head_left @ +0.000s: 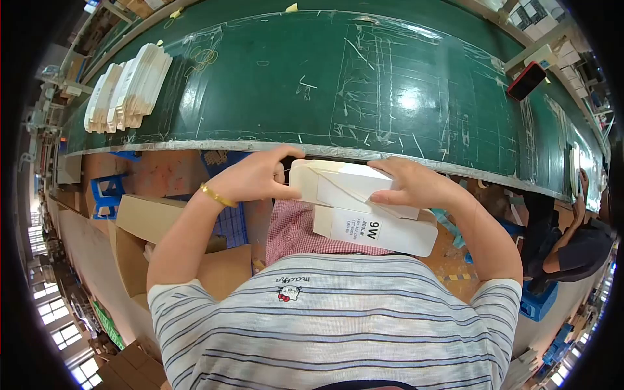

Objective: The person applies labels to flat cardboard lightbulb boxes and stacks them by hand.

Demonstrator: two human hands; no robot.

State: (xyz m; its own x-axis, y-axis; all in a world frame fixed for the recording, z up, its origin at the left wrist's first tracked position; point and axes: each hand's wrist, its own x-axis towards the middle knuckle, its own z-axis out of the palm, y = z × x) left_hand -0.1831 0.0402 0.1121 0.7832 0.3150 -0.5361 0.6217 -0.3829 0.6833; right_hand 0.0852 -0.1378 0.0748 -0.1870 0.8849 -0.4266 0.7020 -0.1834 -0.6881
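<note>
In front of my lap, just below the bench edge, I hold a small bundle of flattened white cartons (348, 224), one panel printed "9W". A thin rubber band (344, 188) runs slantwise across the upper panel. My left hand (263, 175) is closed at the bundle's left end, thumb and forefinger at its corners; a thin strand shows by its curled fingers. Gripping the right end is my right hand (406, 185), its thumb pressed on top and the other fingers over the far edge. The underside of the bundle is hidden.
On the green bench (273, 97) lie a stack of flattened cartons (130, 88), loose rubber bands (203, 60) and a phone (526, 81). An open cardboard box (149, 221) and a blue stool (107, 195) stand at left. Another person (582, 250) works at far right.
</note>
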